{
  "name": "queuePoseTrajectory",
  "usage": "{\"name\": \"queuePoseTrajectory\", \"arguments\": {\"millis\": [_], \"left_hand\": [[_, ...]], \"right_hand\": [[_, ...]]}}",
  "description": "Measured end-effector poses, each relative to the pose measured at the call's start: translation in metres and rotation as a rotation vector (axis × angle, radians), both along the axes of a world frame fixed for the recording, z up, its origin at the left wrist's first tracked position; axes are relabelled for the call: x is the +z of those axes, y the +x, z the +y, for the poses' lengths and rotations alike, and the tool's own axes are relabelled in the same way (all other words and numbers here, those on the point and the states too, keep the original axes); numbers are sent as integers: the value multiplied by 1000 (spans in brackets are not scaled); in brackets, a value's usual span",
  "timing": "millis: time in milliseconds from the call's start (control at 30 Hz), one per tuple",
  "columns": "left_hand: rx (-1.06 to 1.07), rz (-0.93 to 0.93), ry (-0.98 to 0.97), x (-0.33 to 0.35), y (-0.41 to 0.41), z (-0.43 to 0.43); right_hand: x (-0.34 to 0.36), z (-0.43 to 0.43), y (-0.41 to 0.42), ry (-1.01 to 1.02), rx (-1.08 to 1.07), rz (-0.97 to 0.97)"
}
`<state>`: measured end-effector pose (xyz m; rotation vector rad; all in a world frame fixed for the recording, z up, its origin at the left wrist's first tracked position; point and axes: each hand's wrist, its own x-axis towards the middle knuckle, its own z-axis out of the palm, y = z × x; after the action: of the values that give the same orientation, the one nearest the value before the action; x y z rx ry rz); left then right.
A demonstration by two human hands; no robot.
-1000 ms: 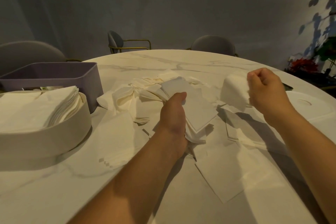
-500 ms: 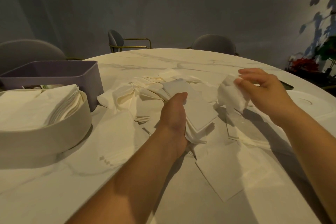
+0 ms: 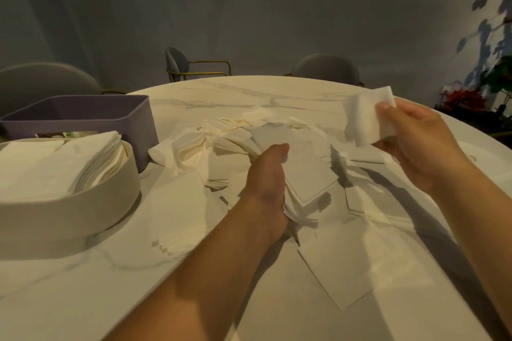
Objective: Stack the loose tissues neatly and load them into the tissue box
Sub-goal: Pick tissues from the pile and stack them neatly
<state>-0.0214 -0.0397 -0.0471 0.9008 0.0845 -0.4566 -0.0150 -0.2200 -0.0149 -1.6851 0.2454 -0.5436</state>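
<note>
Left hand: thumb on top, other fingers hidden beneath, gripping stack of tissues low over surface, centre. Right hand: fingers pinching single folded tissue, raised, up and right of stack, apart from it. Stack's long axis: near-right to far-left. Coming move, judged: tissue goes down-left onto stack top. Oval tissue box, partly filled, far left; left hand nearer.

1. The round white marble table is bare at the front left.
2. The cream oval tissue box and purple plastic bin block the left.
3. All over the middle lie loose white tissues.
</note>
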Motion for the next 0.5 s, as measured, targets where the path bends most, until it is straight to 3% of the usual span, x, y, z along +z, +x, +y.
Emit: {"name": "queuePoseTrajectory", "arguments": {"millis": [100, 167, 233, 300, 500], "left_hand": [[-20, -57, 17, -1, -3, -1], [-29, -80, -12, -1, -4, -2], [-12, -80, -92, 1, -4, -1], [25, -74, -124, 4, -3, 2], [46, -60, -125, 2, -1, 6]], "right_hand": [[-5, 15, -1, -328, 12, -234], [-11, 26, -2, -528, 204, -387], [-16, 34, -3, -672, 401, -415], [-16, 41, -4, -687, 500, -365], [-11, 36, -6, -682, 431, -276]]}}
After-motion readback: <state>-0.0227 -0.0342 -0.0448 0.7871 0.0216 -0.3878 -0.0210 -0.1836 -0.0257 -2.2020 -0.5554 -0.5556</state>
